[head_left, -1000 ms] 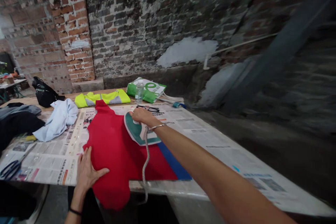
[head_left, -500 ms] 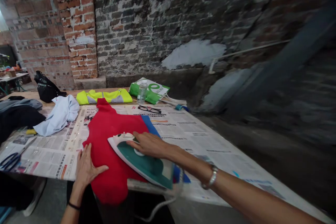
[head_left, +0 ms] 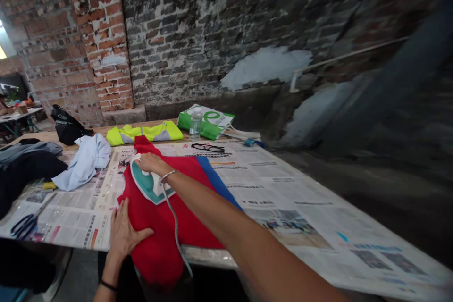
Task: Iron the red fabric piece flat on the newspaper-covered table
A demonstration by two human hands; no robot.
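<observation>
Steam iron (head_left: 150, 184), green and white, sits on the upper part of the red cloth (head_left: 155, 264). Right-hand fingers (head_left: 148, 161) curl closed around its handle, gripping it. Left-hand fingers (head_left: 122, 231) lie spread and flat on the lower red cloth, holding nothing; left hand (head_left: 125, 240) is near the table's front edge, with a black wristband (head_left: 108, 285). A metal bracelet (head_left: 168, 175) circles the right wrist. Braided pale cord (head_left: 175, 226) drops from the iron across the red cloth, past the table edge. A blue fabric strip (head_left: 215, 179) runs along the cloth's right side. Newspaper sheets (head_left: 283, 217) cover the tabletop; their print is too small to read. Upper centre: eyeglasses (head_left: 208, 147), water bottle (head_left: 195, 125), and a green-and-white bag (head_left: 205, 120) with a large "e", the only legible mark. Behind the cloth: hi-vis yellow jacket (head_left: 141, 133). Left: pale blue garment (head_left: 83, 167), dark clothing (head_left: 28, 165), black-handled scissors (head_left: 24, 226), black bag (head_left: 67, 125).
</observation>
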